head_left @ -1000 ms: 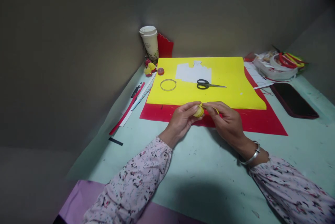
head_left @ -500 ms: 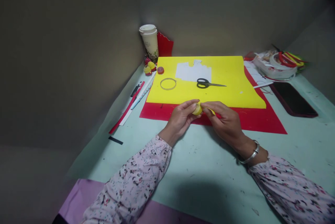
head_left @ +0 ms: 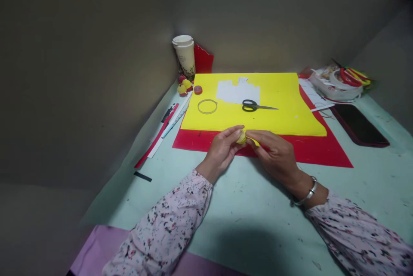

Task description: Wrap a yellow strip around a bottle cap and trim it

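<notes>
My left hand (head_left: 222,149) pinches a small, round, ridged yellow paper piece (head_left: 241,137) between thumb and fingers. Close against its right side, my right hand (head_left: 275,151) grips a yellow paper strip (head_left: 253,141) with thumb and forefinger. Whether the strip joins the ridged piece is hidden by the fingertips. Both hands hover over the near edge of a red sheet (head_left: 318,151), just in front of stacked yellow sheets (head_left: 284,91). Dark-handled scissors (head_left: 258,106) lie shut on the yellow stack, beside a white paper scrap (head_left: 230,91) and a thin ring (head_left: 207,106).
A lidded paper cup (head_left: 185,56) stands at the back left, near small yellow-and-red paper pieces (head_left: 183,88). Red and white strips (head_left: 158,138) lie along the left. At the right are a phone (head_left: 361,124) and a plastic tub of supplies (head_left: 337,86). A small red disc (head_left: 198,90) rests on the yellow stack.
The view has tilted up slightly, so everything sits a little lower. The yellow strip's free end has shifted left and down a bit from the right fingers; both hands keep their hold.
</notes>
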A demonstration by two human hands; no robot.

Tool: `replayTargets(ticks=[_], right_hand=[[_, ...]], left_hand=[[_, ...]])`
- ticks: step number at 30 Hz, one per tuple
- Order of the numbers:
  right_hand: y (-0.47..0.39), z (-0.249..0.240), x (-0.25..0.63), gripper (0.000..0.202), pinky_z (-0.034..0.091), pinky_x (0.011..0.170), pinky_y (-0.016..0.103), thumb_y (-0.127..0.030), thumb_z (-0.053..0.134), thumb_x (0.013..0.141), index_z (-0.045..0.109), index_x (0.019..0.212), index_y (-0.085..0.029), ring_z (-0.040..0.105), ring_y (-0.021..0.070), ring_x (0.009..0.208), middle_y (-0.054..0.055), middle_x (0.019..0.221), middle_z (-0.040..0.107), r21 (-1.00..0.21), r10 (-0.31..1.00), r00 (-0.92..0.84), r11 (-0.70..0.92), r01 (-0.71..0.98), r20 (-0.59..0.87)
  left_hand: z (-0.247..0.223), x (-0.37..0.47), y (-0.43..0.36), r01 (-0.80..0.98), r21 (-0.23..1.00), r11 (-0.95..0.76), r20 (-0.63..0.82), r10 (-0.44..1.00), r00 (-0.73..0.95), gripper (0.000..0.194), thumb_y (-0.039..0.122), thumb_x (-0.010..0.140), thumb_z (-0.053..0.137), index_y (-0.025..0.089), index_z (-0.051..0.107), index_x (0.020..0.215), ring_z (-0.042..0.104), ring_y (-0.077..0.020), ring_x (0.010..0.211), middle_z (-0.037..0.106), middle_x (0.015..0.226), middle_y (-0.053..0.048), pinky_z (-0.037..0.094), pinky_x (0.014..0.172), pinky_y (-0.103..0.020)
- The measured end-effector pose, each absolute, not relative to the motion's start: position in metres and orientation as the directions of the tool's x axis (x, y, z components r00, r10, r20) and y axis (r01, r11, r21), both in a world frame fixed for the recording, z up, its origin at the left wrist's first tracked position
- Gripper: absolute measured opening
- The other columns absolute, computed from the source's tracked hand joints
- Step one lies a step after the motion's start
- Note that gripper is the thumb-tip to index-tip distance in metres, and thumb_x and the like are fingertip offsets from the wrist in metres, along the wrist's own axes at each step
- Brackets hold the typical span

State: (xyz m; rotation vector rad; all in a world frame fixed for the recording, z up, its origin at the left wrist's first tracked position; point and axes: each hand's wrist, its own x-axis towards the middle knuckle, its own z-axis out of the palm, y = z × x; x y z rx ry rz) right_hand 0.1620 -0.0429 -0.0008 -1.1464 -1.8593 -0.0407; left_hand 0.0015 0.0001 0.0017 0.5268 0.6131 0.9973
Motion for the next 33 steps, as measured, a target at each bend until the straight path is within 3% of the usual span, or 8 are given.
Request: replayTargets(ticks=[10, 16, 21, 27, 33], right_hand=[[-0.044, -0.003, 0.159, 0.027, 0.063, 0.089, 0.041, -0.022, 0.061, 0.095, 0.074, 0.117, -0.027, 0.075, 0.0241, 0.102, 0.005, 0.112, 0.079, -0.368, 0.701, -0.156, 0.534, 0.761, 0.696], [-0.045, -0.003, 0.154, 0.030, 0.061, 0.092, 0.041, -0.031, 0.064, 0.096, 0.070, 0.124, -0.025, 0.073, 0.0252, 0.107, 0.008, 0.118, 0.077, -0.318, 0.705, -0.175, 0.508, 0.800, 0.687], [-0.045, -0.005, 0.151, 0.031, 0.061, 0.090, 0.042, -0.030, 0.065, 0.095, 0.069, 0.125, -0.023, 0.073, 0.0255, 0.106, 0.010, 0.116, 0.077, -0.281, 0.679, -0.175, 0.505, 0.817, 0.713], [-0.045, 0.001, 0.149, 0.025, 0.060, 0.091, 0.042, -0.031, 0.065, 0.095, 0.071, 0.118, -0.024, 0.073, 0.0255, 0.104, 0.009, 0.111, 0.078, -0.352, 0.694, -0.105, 0.482, 0.802, 0.712], [-0.045, 0.009, 0.161, 0.024, 0.062, 0.087, 0.044, -0.036, 0.070, 0.091, 0.072, 0.112, -0.025, 0.074, 0.0256, 0.097, 0.008, 0.105, 0.078, -0.474, 0.720, -0.055, 0.511, 0.717, 0.692]], left_hand=[[0.004, 0.003, 0.000, -0.620, 0.646, 0.446, -0.245, 0.890, 0.384, 0.018, 0.011, 0.080, 0.076, 0.010, 0.073, 0.097, 0.065, -0.0117, 0.079, 0.069, 0.088, -0.006, 0.054, 0.082, -0.027], [0.005, 0.004, 0.000, -0.625, 0.650, 0.432, -0.244, 0.898, 0.367, 0.021, 0.013, 0.078, 0.078, 0.010, 0.073, 0.099, 0.063, -0.0112, 0.075, 0.068, 0.086, -0.005, 0.053, 0.069, -0.023], [0.005, 0.007, -0.001, -0.631, 0.650, 0.423, -0.258, 0.904, 0.340, 0.020, 0.013, 0.079, 0.077, 0.010, 0.072, 0.098, 0.063, -0.0107, 0.073, 0.067, 0.088, -0.005, 0.051, 0.062, -0.021], [0.006, 0.007, -0.001, -0.625, 0.656, 0.423, -0.234, 0.901, 0.365, 0.023, 0.013, 0.079, 0.078, 0.011, 0.071, 0.101, 0.062, -0.0097, 0.069, 0.067, 0.088, -0.005, 0.053, 0.068, -0.024], [0.009, -0.003, 0.001, -0.557, 0.671, 0.490, -0.197, 0.842, 0.503, 0.022, 0.022, 0.084, 0.076, 0.012, 0.073, 0.104, 0.068, -0.0162, 0.087, 0.070, 0.101, -0.010, 0.056, 0.082, -0.030]])
